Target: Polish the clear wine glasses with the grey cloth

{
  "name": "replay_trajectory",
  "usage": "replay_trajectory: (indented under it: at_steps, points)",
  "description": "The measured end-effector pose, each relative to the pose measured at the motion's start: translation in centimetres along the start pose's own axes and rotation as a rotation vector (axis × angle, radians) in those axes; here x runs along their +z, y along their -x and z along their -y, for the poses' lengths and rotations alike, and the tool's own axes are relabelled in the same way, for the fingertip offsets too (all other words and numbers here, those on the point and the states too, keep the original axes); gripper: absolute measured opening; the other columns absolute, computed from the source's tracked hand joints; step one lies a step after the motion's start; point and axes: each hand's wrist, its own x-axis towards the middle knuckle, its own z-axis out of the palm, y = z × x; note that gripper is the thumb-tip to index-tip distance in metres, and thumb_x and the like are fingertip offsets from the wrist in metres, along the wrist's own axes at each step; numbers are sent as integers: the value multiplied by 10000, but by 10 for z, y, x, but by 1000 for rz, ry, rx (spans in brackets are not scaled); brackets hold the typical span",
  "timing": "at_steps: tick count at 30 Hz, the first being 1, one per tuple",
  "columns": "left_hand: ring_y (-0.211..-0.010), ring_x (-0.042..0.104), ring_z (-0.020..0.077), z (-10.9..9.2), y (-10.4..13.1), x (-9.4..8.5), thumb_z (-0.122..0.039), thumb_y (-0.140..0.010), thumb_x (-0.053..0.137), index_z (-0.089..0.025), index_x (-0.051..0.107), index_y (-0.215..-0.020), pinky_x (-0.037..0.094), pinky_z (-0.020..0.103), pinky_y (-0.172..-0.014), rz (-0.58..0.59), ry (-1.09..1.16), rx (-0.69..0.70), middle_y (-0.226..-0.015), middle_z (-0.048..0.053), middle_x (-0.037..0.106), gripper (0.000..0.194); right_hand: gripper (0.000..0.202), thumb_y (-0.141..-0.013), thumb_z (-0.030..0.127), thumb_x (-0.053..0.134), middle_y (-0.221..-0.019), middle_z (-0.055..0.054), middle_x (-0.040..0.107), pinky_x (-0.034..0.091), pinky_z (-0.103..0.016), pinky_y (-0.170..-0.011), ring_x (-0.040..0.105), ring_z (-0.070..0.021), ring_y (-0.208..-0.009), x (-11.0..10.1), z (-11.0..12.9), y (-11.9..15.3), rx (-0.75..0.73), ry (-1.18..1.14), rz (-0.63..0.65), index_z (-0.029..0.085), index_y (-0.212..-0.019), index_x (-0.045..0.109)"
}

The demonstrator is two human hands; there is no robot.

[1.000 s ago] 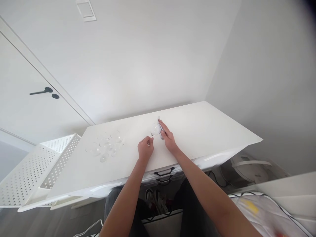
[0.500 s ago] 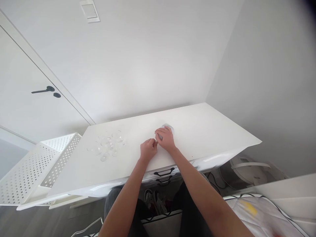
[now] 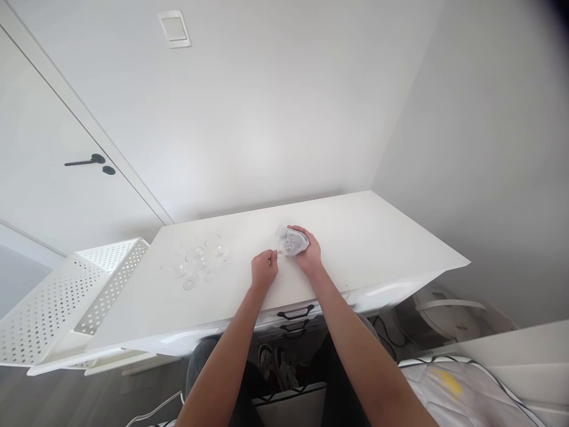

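My right hand (image 3: 311, 255) is curled, palm inward, around a light grey cloth (image 3: 301, 241). Against the cloth, on the side facing my left hand, sits a clear, glass-like piece (image 3: 287, 248); its full shape is hidden. My left hand (image 3: 264, 268) is closed in a pinch at the near end of that clear piece, just left of the cloth. A small brownish spot shows at the left fingers, too small to name. Farther left, several clear round glass-like pieces (image 3: 195, 255) stand or lie close together on the white cabinet top (image 3: 377, 237).
Black drawer handles (image 3: 296, 312) stick out from the cabinet front. To the left is a white perforated rack (image 3: 57, 308). A door with a black handle (image 3: 84, 161) and a wall switch (image 3: 175, 28) are behind. A quilted pad (image 3: 462, 385) lies lower right.
My right hand has turned from palm-down over the cloth to cupping it from the right, baring cloth and clear piece. My left hand has shifted slightly left, and the hands are farther apart.
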Motion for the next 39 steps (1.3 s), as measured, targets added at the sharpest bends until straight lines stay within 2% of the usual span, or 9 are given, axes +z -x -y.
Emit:
replay_trajectory:
  at_steps: [4, 10, 16, 21, 25, 30, 32, 35, 39]
  points:
    - [-550, 391, 146, -3, -1, -1, -394, -994, 496, -212, 506, -647, 279, 290, -597, -3, 129, -32, -577, 3, 498, 391, 386, -881, 582, 549, -1037, -68, 740, 569, -416, -825, 677, -273, -997, 12, -21, 9, 49, -38, 81, 243, -997, 692]
    - [-541, 325, 136, -7, -2, -6, -476, -1019, 454, -217, 467, -700, 247, 292, -575, -93, 273, -158, -579, -22, 410, 412, 615, -966, 714, 366, -1176, -101, 701, 561, -431, -868, 655, -274, -1087, 24, -28, 27, 63, 169, 356, 262, -1303, 611]
    - [-554, 301, 129, -8, -4, -7, -483, -1032, 408, -215, 388, -683, 225, 297, -564, -31, 289, -187, -589, -24, 391, 440, 498, -971, 557, 561, -1326, -90, 634, 497, -392, -1041, 612, -220, -1197, 17, -35, 34, -196, 418, 253, 277, -1382, 529]
    - [-572, 343, 127, -7, -5, -6, -501, -1033, 386, -208, 393, -660, 265, 289, -575, 41, 314, -155, -604, -12, 436, 475, 684, -913, 443, 668, -1498, -116, 524, 444, -409, -1117, 521, -256, -1349, 18, -41, 35, -400, 559, 50, 259, -1523, 419]
    - [-543, 378, 121, -1, -5, -3, -574, -999, 432, -200, 434, -608, 291, 284, -556, 113, 369, -177, -564, -4, 473, 541, 588, -892, 491, 694, -1303, -90, 647, 542, -400, -977, 644, -230, -1116, 15, -34, 26, -214, 254, 144, 274, -1415, 537]
    - [-466, 421, 120, 0, -6, 1, -633, -958, 464, -191, 540, -620, 315, 271, -477, 364, 665, -372, -540, 15, 548, 562, 604, -895, 716, 552, -1185, -93, 676, 596, -413, -784, 673, -247, -974, 5, -11, 14, -35, 38, 222, 272, -1301, 607]
    - [-458, 408, 115, -1, -6, 0, -628, -960, 471, -189, 552, -626, 304, 266, -465, 339, 677, -397, -540, 15, 550, 558, 565, -873, 663, 632, -1198, -90, 668, 588, -420, -827, 666, -254, -1018, 7, -3, 14, -101, 197, 214, 274, -1282, 615]
    - [-508, 458, 124, -3, -4, -4, -590, -983, 462, -188, 536, -613, 344, 270, -522, 200, 560, -323, -549, 19, 547, 552, 499, -844, 510, 740, -1359, -100, 590, 506, -467, -1039, 583, -284, -1234, 16, 7, 17, -355, 635, 232, 273, -1270, 637]
    - [-556, 522, 144, -3, -2, -6, -558, -1003, 445, -194, 535, -639, 386, 281, -586, 129, 471, -255, -571, 18, 559, 523, 494, -875, 443, 703, -1471, -124, 500, 359, -505, -1190, 447, -307, -1391, 28, 14, 21, -565, 963, 312, 276, -1332, 616]
